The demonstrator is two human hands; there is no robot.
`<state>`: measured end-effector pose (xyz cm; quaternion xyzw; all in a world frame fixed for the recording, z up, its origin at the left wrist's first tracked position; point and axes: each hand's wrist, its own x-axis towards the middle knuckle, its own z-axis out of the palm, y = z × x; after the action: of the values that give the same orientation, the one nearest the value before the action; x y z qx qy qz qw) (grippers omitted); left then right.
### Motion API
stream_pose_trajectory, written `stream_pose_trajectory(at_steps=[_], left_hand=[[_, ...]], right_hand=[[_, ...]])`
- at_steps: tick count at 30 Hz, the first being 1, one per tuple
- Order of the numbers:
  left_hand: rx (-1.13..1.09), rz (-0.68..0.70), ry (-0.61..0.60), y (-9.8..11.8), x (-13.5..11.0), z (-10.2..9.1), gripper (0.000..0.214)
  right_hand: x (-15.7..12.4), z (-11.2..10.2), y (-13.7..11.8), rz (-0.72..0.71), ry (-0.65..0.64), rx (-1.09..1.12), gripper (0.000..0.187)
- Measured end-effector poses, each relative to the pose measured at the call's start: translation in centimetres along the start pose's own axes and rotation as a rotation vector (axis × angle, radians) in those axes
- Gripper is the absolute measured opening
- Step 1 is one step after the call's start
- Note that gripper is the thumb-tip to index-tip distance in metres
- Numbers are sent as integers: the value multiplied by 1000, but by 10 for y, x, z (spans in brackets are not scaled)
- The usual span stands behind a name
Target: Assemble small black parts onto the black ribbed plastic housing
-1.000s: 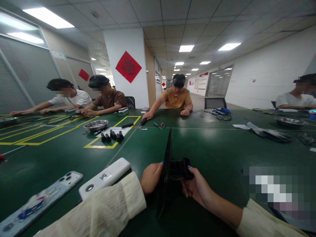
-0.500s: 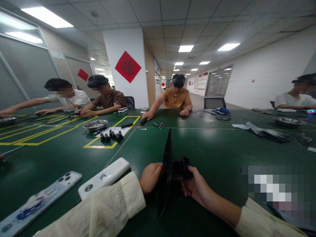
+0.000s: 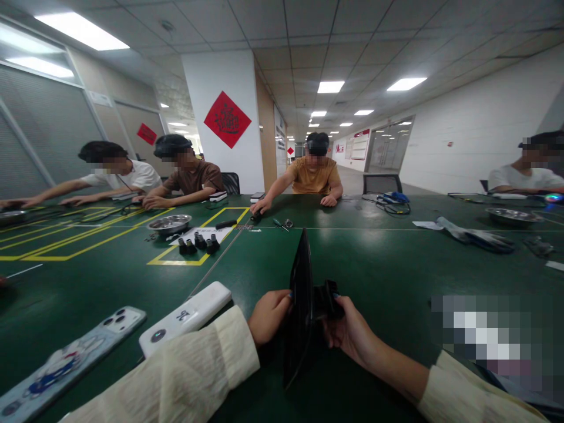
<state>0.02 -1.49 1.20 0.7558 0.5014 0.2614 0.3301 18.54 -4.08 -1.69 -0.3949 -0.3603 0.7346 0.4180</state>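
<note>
A thin black flat panel (image 3: 300, 311) stands nearly upright in front of me, seen almost edge-on, just over the green table. My left hand (image 3: 269, 317) is closed on its left side, the thumb pressed against the face. Out of the panel's right side juts a black bracket-like block (image 3: 326, 298). Around that block the fingers of my right hand (image 3: 352, 326) are closed, thumb on top. The panel hides some of my left fingertips, and the dark block covers part of my right fingers.
A white phone-like device (image 3: 187, 317) and a phone in a patterned case (image 3: 73, 361) lie left of my left arm. Farther off are several black fittings (image 3: 199, 242), a steel bowl (image 3: 170, 224) and a glove (image 3: 473, 235). Co-workers sit around the table (image 3: 374, 258).
The black panel has turned slightly, so more of its dark face shows. Both my hands keep their hold. The co-worker's hand opposite has shifted slightly to the left.
</note>
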Motion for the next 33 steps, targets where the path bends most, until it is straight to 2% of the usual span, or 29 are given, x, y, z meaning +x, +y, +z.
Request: stream_pose_trajectory(at_steps=[7,18,23,29,33], left_hand=[[-50,-10,47,-3,0,2,49],[55,11,78,-6,1,2,45],[26,28,28,-3,0,2,46],[-15,-5,32,-1,0,2,53],[19,8,38,-1,0,1,46]], right_hand=[[-3,2,-2,-12,-3,-31,43],[2,0,3,-44,-16,6,46],[0,1,0,-47,-12,14,43],[1,0,1,-34,-12,1,46],[-1,1,0,-40,-9,5,46]])
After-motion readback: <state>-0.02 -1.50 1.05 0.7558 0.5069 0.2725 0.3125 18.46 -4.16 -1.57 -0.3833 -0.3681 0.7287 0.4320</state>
